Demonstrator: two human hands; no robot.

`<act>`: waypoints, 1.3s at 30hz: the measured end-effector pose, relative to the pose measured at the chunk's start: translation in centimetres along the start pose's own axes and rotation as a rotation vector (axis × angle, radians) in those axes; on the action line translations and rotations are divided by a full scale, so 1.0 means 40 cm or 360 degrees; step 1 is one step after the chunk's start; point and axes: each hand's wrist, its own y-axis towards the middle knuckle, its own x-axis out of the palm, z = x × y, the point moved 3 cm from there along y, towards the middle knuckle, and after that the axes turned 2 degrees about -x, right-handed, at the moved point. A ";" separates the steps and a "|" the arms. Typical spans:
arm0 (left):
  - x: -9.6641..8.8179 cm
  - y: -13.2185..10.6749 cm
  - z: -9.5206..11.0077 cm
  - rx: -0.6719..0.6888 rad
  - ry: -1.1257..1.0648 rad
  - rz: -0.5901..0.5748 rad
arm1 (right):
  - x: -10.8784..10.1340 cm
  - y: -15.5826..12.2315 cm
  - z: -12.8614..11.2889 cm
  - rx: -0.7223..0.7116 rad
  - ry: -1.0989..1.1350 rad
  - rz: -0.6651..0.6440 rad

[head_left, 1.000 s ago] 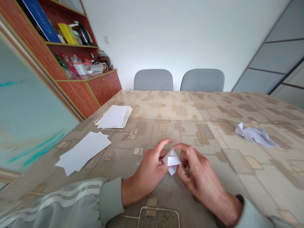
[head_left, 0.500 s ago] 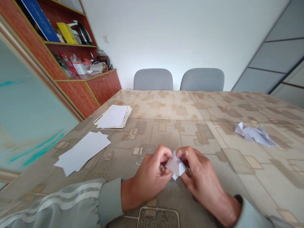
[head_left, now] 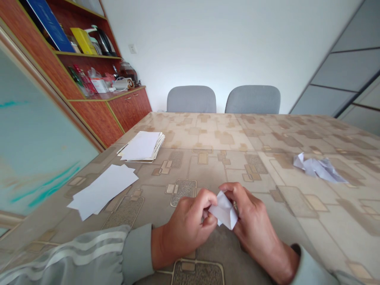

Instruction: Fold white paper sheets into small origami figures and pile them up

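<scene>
A small folded piece of white paper is held between my two hands, above the near middle of the table. My left hand pinches its left edge between thumb and curled fingers. On the other side, my right hand has its fingers bent around the paper's right side and top; some of those fingertips are hidden behind it. Creases and a pointed lower corner show on the paper.
Loose white sheets lie on the patterned table to the left, with a stack of papers behind them. Crumpled or folded white paper sits at the right. Two grey chairs stand beyond the far edge.
The folded paper has turned and shifted slightly right, showing a larger face and a different fold. My right fingers have lifted a little from its top; my left hand keeps its pinch.
</scene>
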 end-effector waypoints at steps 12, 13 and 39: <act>-0.026 0.010 -0.028 0.0005 -0.0121 0.0156 | -0.036 0.029 -0.012 0.0477 0.1052 -0.0341; -0.026 0.010 -0.027 0.0028 -0.0085 0.0119 | -0.030 0.030 -0.007 0.0513 0.1099 -0.0344; 0.010 0.029 -0.041 -0.0818 -0.0859 -0.0192 | -0.016 0.025 0.019 0.0392 0.0764 0.0009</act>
